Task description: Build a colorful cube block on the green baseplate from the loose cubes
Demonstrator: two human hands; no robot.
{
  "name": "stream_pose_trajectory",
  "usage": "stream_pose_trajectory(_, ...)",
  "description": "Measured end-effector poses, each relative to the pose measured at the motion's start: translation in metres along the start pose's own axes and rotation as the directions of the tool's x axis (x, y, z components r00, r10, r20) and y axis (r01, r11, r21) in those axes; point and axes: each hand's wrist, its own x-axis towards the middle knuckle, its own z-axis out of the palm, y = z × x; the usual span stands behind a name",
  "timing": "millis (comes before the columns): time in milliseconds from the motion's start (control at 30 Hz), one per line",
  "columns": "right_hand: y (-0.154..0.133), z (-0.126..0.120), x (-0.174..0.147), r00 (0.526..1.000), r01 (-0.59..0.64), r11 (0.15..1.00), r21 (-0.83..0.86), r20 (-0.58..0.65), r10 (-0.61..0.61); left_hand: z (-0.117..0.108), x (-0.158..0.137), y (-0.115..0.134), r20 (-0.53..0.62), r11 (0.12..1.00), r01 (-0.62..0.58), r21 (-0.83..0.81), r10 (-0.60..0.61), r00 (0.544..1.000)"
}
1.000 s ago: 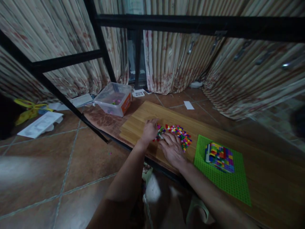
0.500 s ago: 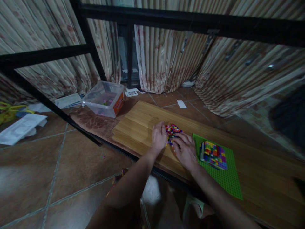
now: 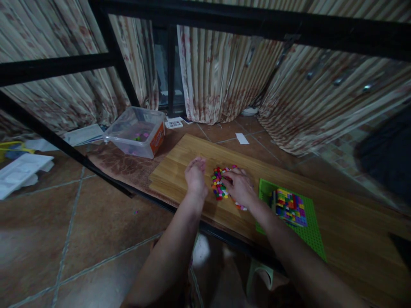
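Observation:
Small multicoloured toy bricks lie in a loose pile on the wooden board. Over the right part of this pile rests my right hand, its fingers bent and apart, touching the bricks; the hand covers some of them. Left of the pile, apart from it, my left hand is turned on its side with loosely curled fingers and no brick visible in it. To the right, a block built of coloured bricks sits on a green baseplate. My right forearm passes across the baseplate's near left part.
The wooden board lies on a low surface with a dark frame. Beyond its left end stands a clear plastic box with a few bricks inside. Black metal bars cross in front of curtains. White packaging is at the far left.
My left hand has moved left, off the bricks, and turned on its side. My right hand has shifted slightly left and up over the pile, which is now more spread out.

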Motion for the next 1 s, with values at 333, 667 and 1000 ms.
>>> stream_pose_trajectory(333,-0.009,0.005,0.003,0.989,-0.149,0.978,-0.143,-0.019,0.148,0.002,-0.009,0.0,0.083,0.998,0.057,0.012,-0.058,0.995)
stream_pose_trajectory(667,-0.012,0.0,-0.002,0.995,-0.058,0.984,-0.17,-0.084,0.045,0.003,-0.015,-0.005,0.121,0.996,0.052,0.072,-0.06,0.991)
stream_pose_trajectory(1000,-0.007,-0.04,-0.025,0.877,-0.265,0.428,0.864,0.031,0.48,0.017,-0.042,-0.017,0.485,0.972,-0.006,0.233,-0.111,0.868)
